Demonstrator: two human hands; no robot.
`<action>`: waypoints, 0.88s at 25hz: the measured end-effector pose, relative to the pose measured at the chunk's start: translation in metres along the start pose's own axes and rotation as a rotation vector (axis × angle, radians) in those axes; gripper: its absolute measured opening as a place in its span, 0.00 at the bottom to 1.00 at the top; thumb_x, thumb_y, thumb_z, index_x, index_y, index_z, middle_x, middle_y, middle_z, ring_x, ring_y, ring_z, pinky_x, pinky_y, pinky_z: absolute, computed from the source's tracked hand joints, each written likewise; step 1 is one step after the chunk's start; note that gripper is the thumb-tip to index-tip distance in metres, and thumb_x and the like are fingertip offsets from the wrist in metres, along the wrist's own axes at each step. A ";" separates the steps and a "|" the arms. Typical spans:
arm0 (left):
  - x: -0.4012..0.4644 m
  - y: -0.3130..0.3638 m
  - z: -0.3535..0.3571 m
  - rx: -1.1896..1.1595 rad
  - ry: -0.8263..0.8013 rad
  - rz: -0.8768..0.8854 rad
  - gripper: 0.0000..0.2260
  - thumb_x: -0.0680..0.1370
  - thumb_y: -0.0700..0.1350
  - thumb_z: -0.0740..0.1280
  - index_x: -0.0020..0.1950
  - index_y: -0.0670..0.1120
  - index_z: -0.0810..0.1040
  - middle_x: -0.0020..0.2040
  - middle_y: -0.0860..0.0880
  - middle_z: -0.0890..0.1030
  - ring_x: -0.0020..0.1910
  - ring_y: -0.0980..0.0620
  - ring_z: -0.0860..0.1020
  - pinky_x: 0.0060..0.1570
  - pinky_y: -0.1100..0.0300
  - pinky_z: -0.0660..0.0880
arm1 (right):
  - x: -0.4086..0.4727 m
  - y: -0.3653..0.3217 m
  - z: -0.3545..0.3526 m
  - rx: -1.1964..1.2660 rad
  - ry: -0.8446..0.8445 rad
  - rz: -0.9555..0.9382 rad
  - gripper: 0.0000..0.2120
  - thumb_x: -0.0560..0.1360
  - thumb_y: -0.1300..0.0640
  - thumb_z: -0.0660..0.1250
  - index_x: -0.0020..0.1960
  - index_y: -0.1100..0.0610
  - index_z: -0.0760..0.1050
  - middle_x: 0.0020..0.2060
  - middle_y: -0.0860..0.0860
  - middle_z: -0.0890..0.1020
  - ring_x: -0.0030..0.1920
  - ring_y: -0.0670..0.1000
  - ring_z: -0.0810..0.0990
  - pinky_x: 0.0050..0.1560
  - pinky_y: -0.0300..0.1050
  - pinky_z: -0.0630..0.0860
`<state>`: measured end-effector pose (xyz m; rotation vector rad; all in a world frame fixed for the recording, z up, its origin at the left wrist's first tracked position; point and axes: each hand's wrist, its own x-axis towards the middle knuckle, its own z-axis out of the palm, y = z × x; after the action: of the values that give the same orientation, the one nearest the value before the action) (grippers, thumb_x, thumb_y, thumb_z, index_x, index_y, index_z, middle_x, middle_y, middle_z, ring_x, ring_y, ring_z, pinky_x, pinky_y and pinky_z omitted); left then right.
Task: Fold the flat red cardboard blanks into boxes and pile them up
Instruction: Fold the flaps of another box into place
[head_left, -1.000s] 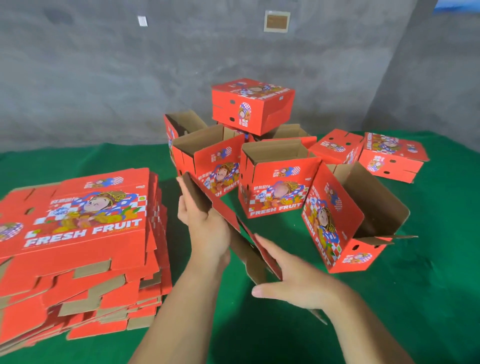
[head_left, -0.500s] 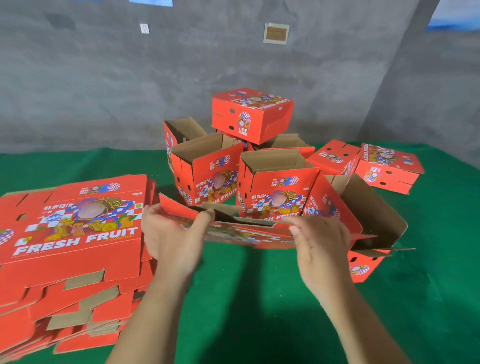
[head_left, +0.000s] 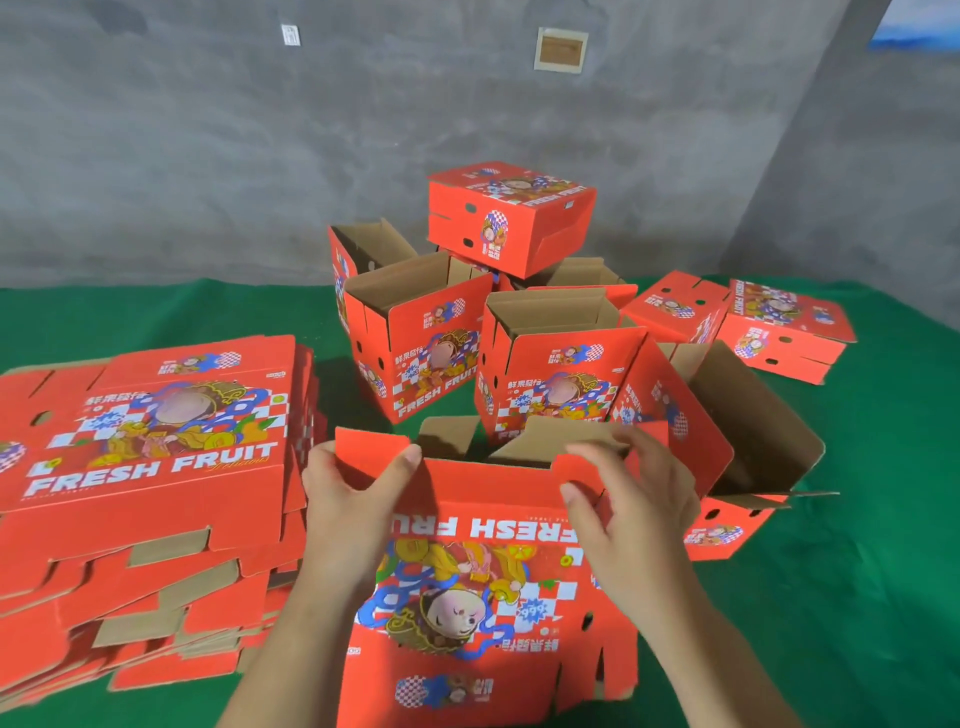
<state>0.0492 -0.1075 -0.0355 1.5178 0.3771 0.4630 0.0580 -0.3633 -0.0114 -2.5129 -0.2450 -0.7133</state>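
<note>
A red cardboard blank (head_left: 483, 587) with upside-down "FRESH FRUIT" print stands in front of me, its printed panel facing me and its flaps at the top. My left hand (head_left: 353, 499) pinches the top left flap, thumb on its front. At the top right flap, my right hand (head_left: 628, 493) grips the edge. A thick stack of flat red blanks (head_left: 150, 467) lies on the left. Several folded red boxes (head_left: 550, 374) stand behind, some with open tops, and one closed box (head_left: 511, 215) sits on top of them.
Everything rests on a green cloth surface (head_left: 857, 597). An open box (head_left: 727, 447) lies tipped on its side just right of my hands. Two closed boxes (head_left: 779, 327) sit at the back right. A grey concrete wall (head_left: 208, 156) rises behind.
The blank went from edge-on and nearly flat between my hands to upright with its printed panel facing me. Both hands shifted to the top flaps.
</note>
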 end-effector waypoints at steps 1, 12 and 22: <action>-0.003 0.000 -0.002 -0.026 -0.033 0.063 0.26 0.64 0.63 0.80 0.56 0.57 0.76 0.58 0.50 0.83 0.55 0.52 0.84 0.54 0.53 0.82 | 0.002 0.001 0.000 0.038 0.028 -0.016 0.09 0.77 0.59 0.73 0.56 0.50 0.82 0.58 0.47 0.78 0.61 0.59 0.74 0.60 0.53 0.67; 0.000 0.040 -0.049 0.020 -0.600 0.136 0.35 0.68 0.76 0.70 0.65 0.53 0.84 0.79 0.53 0.71 0.77 0.46 0.70 0.72 0.39 0.68 | 0.017 -0.002 0.003 0.351 0.201 -0.223 0.05 0.80 0.65 0.64 0.49 0.63 0.78 0.56 0.52 0.77 0.59 0.49 0.74 0.59 0.58 0.74; 0.029 -0.007 -0.027 0.150 -0.323 -0.297 0.32 0.87 0.60 0.38 0.71 0.49 0.76 0.75 0.40 0.74 0.77 0.42 0.69 0.80 0.47 0.58 | 0.014 0.029 -0.014 0.411 -0.131 0.091 0.21 0.75 0.59 0.76 0.64 0.44 0.75 0.59 0.36 0.78 0.56 0.36 0.79 0.51 0.26 0.71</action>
<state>0.0603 -0.0693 -0.0418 1.6167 0.3811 -0.0467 0.0726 -0.3947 -0.0062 -2.1626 -0.2890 -0.4120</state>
